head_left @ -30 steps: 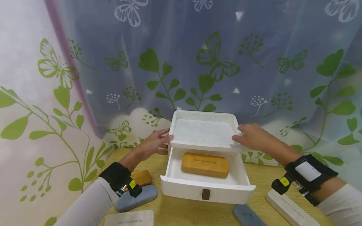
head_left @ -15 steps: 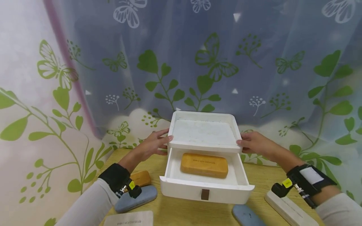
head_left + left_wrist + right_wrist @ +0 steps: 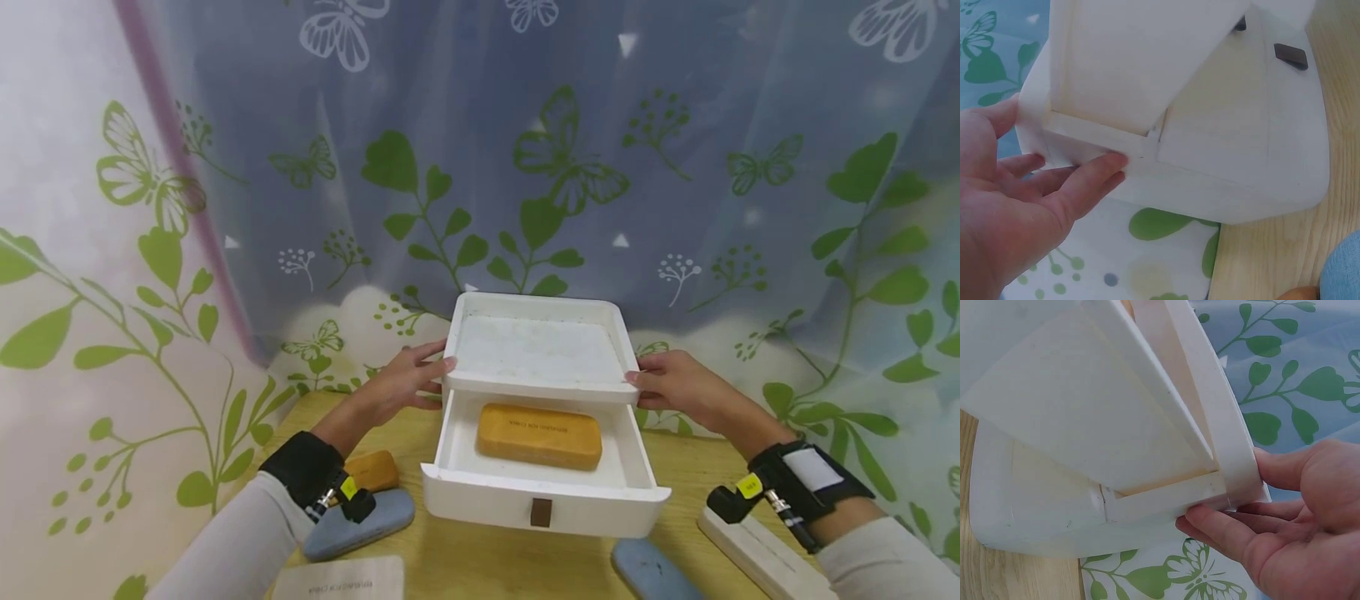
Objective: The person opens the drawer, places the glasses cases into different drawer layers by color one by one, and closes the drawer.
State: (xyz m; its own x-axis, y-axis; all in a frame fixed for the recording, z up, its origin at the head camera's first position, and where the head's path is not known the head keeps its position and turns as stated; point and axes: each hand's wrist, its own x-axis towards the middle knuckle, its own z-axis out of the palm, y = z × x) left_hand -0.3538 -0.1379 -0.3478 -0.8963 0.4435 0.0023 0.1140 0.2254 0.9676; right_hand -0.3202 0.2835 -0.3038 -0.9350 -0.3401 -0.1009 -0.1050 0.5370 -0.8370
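A white drawer box (image 3: 536, 387) with a shallow tray top stands against the patterned cloth. Its upper drawer (image 3: 480, 504), with a brown pull tab, is slid out; inside lies an orange glasses case (image 3: 538, 437) with small lettering. My left hand (image 3: 401, 379) holds the box's left side, thumb at the top rim and fingers along the wall. On the opposite side my right hand (image 3: 678, 383) grips the edge between thumb and fingers. Below the pulled-out drawer, a lower drawer with its own dark tab (image 3: 1291, 55) shows in the left wrist view.
Left on the wooden table (image 3: 495, 567) lie an orange case (image 3: 377, 471), a blue case (image 3: 363, 521) and a pale case (image 3: 341, 579). Another blue case (image 3: 654, 571) and a long white case (image 3: 761, 554) lie front right. Patterned cloth (image 3: 450, 167) hangs behind.
My right hand has shifted from the tray's inner right rim outward to the box's right side. My left hand, the drawer and the orange case have stayed in place.
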